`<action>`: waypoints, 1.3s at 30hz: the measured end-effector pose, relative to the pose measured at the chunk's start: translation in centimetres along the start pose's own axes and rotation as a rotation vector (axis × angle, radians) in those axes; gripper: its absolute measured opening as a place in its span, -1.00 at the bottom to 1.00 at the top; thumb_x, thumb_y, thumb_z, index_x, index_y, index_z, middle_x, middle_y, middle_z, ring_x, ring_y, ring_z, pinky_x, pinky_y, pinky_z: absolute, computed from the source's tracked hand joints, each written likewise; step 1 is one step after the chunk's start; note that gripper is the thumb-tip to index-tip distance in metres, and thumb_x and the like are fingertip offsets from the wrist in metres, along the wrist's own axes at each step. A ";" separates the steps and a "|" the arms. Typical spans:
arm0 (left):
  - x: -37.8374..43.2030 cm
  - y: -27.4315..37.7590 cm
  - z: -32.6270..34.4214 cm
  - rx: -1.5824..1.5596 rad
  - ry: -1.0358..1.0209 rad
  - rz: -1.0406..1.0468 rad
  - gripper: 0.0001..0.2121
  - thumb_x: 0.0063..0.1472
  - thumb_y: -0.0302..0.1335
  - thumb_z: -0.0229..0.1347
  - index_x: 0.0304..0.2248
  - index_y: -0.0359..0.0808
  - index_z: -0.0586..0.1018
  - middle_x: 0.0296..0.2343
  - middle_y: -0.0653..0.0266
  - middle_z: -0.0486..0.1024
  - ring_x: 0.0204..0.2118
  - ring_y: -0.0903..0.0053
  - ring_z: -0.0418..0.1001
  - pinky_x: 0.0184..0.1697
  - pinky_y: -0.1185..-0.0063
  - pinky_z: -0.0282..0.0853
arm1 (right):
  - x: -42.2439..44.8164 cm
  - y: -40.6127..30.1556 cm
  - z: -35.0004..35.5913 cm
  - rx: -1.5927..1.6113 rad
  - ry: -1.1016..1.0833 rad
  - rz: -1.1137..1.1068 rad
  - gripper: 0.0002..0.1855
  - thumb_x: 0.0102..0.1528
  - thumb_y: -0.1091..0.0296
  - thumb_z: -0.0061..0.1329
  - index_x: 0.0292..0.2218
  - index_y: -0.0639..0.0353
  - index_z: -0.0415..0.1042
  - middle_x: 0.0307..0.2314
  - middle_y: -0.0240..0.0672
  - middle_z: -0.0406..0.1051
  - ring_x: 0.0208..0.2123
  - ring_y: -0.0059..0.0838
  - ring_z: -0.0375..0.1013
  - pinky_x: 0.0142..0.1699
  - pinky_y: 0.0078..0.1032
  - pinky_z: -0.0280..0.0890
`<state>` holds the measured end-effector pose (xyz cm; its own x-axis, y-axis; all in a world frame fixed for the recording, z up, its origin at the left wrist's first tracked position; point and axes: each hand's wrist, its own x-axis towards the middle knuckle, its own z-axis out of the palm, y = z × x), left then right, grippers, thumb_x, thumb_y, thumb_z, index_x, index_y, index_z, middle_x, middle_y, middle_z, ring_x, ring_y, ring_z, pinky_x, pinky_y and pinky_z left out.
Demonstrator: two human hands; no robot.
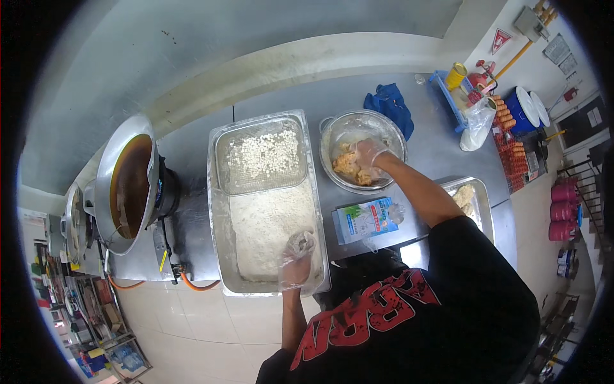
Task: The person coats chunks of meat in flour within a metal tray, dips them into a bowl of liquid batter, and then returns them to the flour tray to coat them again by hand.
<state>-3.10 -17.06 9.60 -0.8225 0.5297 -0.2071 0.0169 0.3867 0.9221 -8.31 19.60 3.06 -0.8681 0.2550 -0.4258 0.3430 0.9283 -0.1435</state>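
My right hand (371, 154), in a clear plastic glove, reaches into a round metal bowl (403, 139). It touches coated pieces of food (346, 165), probably chicken; its fingertips are hidden among them, so a grip cannot be made out. Over the near right side of a deep metal pan (221, 240) is my left hand (296, 264), also gloved, above white flour (264, 225). Loose plastic hides how its fingers are set, and nothing shows in them. At the pan's far end a wire mesh basket (223, 163) holds white flour lumps (271, 153).
Left stands a large wok (103, 192) of dark oil (129, 187) on a lit burner (165, 192). A printed carton (367, 221) lies near the bowl, a blue cloth (391, 108) behind it. Rightward are a metal tray (485, 206) with coated pieces and a blue basket (448, 103).
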 end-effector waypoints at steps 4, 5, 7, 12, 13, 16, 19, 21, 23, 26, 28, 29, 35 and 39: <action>-0.3 1.2 0.0 0.074 0.019 0.070 -0.82 0.07 -0.53 -0.08 -0.30 -0.34 0.41 -0.39 0.24 0.42 -0.33 0.56 0.37 -0.24 0.66 0.25 | -0.7 0.4 -1.4 0.009 0.212 -0.025 -0.51 -0.16 0.21 -0.13 -0.18 0.25 0.25 -0.27 -0.04 0.29 -0.21 -0.20 0.28 -0.09 -0.42 0.14; -0.1 1.6 0.6 0.081 0.017 0.126 -0.83 0.06 -0.52 -0.08 -0.31 -0.34 0.41 -0.39 0.23 0.42 -0.33 0.54 0.37 -0.24 0.64 0.25 | -1.6 0.3 -2.0 -0.007 0.199 -0.149 -0.48 -0.16 0.19 -0.14 -0.14 0.22 0.21 -0.29 -0.03 0.29 -0.22 -0.18 0.29 -0.08 -0.43 0.13; 1.2 2.6 2.7 0.089 0.006 0.238 -0.83 0.04 -0.52 -0.07 -0.32 -0.33 0.41 -0.39 0.21 0.41 -0.33 0.51 0.38 -0.24 0.62 0.26 | -3.5 0.4 -3.8 0.019 0.084 -0.281 -0.46 -0.13 0.16 -0.19 -0.09 0.16 0.16 -0.29 -0.03 0.29 -0.21 -0.17 0.28 -0.06 -0.44 0.11; 2.8 7.7 10.9 0.299 -0.122 0.557 -0.73 -0.02 -0.35 -0.01 -0.32 -0.31 0.39 -0.36 0.15 0.40 -0.36 0.29 0.38 -0.23 0.51 0.27 | -2.9 1.4 -9.2 -0.091 -0.098 -0.506 -0.57 -0.04 0.12 -0.28 -0.13 0.05 0.23 -0.25 -0.19 0.30 -0.19 -0.22 0.26 -0.07 -0.46 0.11; 3.8 7.4 12.8 0.293 -0.277 0.591 -0.72 0.01 -0.30 -0.03 -0.30 -0.29 0.38 -0.36 0.16 0.40 -0.37 0.29 0.39 -0.24 0.50 0.27 | -2.2 0.4 -10.0 -0.224 -0.125 -0.512 -0.59 -0.04 0.12 -0.28 -0.15 0.03 0.26 -0.24 -0.22 0.30 -0.19 -0.23 0.26 -0.07 -0.46 0.12; 7.7 6.7 20.2 -0.624 -0.723 -0.684 -0.71 0.09 -0.25 -0.12 -0.25 -0.26 0.33 -0.36 0.11 0.37 -0.38 0.31 0.36 -0.31 0.51 0.30 | -2.7 -3.5 -11.0 -0.258 -0.147 -0.401 -0.66 -0.04 0.19 -0.29 -0.21 0.05 0.32 -0.25 -0.23 0.30 -0.19 -0.28 0.27 -0.07 -0.46 0.12; 10.2 5.6 29.1 -1.282 -0.505 -0.844 -0.66 0.09 -0.17 -0.12 -0.24 -0.23 0.30 -0.35 0.17 0.35 -0.35 0.35 0.33 -0.29 0.54 0.29 | 1.9 4.2 -6.4 0.046 -0.005 -0.280 -0.64 -0.10 0.21 -0.24 -0.22 0.07 0.33 -0.22 -0.18 0.27 -0.14 -0.28 0.23 -0.04 -0.43 0.08; 11.7 4.4 29.0 -1.465 -0.296 -0.840 -0.61 0.10 -0.14 -0.15 -0.20 -0.25 0.26 -0.35 0.21 0.32 -0.32 0.43 0.30 -0.30 0.57 0.28 | 0.4 0.2 -7.2 0.082 -0.010 -0.344 -0.62 -0.12 0.20 -0.22 -0.21 0.07 0.32 -0.21 -0.17 0.26 -0.12 -0.28 0.20 -0.02 -0.43 0.06; 11.6 5.0 29.8 -1.555 -0.203 -0.877 -0.61 0.08 -0.12 -0.14 -0.20 -0.22 0.25 -0.34 0.23 0.31 -0.31 0.45 0.29 -0.30 0.59 0.25 | -0.5 0.0 -8.1 0.117 -0.064 -0.276 -0.60 -0.12 0.19 -0.22 -0.20 0.06 0.31 -0.21 -0.18 0.26 -0.12 -0.27 0.20 -0.02 -0.44 0.06; 11.2 6.8 29.8 -1.554 -0.148 -0.940 -0.64 0.04 -0.07 -0.12 -0.25 -0.13 0.26 -0.31 0.28 0.30 -0.32 0.39 0.28 -0.28 0.56 0.19 | -2.4 0.4 -9.6 0.110 -0.043 -0.297 -0.59 -0.12 0.17 -0.24 -0.19 0.05 0.30 -0.21 -0.18 0.27 -0.14 -0.26 0.22 -0.03 -0.45 0.07; 10.1 8.1 29.5 -1.542 -0.113 -0.933 -0.62 0.04 -0.03 -0.16 -0.24 -0.09 0.25 -0.28 0.34 0.28 -0.31 0.41 0.26 -0.27 0.54 0.16 | -3.5 0.5 -10.6 0.097 -0.045 -0.313 -0.60 -0.11 0.16 -0.25 -0.20 0.06 0.31 -0.22 -0.19 0.28 -0.16 -0.27 0.24 -0.05 -0.46 0.09; 10.4 7.8 29.5 -1.553 -0.094 -0.931 -0.61 0.04 -0.01 -0.17 -0.24 -0.08 0.24 -0.27 0.35 0.27 -0.31 0.42 0.26 -0.26 0.53 0.15 | -3.8 0.4 -11.2 0.097 -0.071 -0.304 -0.60 -0.11 0.16 -0.25 -0.21 0.07 0.32 -0.23 -0.19 0.28 -0.17 -0.27 0.25 -0.06 -0.46 0.10; 10.7 9.2 27.5 -1.592 -0.115 -0.942 -0.53 0.01 0.00 -0.12 -0.17 -0.12 0.24 -0.23 0.32 0.20 -0.23 0.50 0.21 -0.21 0.60 0.19 | -3.6 2.1 -10.4 0.154 -0.066 -0.260 -0.61 -0.13 0.13 -0.22 -0.25 0.08 0.34 -0.29 -0.19 0.33 -0.24 -0.29 0.30 -0.13 -0.48 0.14; 11.0 8.8 26.3 -1.678 -0.078 -0.842 -0.59 0.03 -0.06 -0.12 -0.21 -0.15 0.28 -0.28 0.28 0.25 -0.28 0.47 0.27 -0.26 0.56 0.28 | -3.7 0.9 -9.5 0.090 -0.144 -0.250 -0.61 -0.18 0.14 -0.15 -0.27 0.07 0.36 -0.31 -0.17 0.34 -0.26 -0.28 0.31 -0.14 -0.47 0.16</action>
<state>2.93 12.06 6.83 -0.2929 0.6673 -0.6848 -0.8661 -0.4886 -0.1057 -8.16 22.10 13.05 -0.8721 -0.0258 -0.4886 0.1605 0.9283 -0.3355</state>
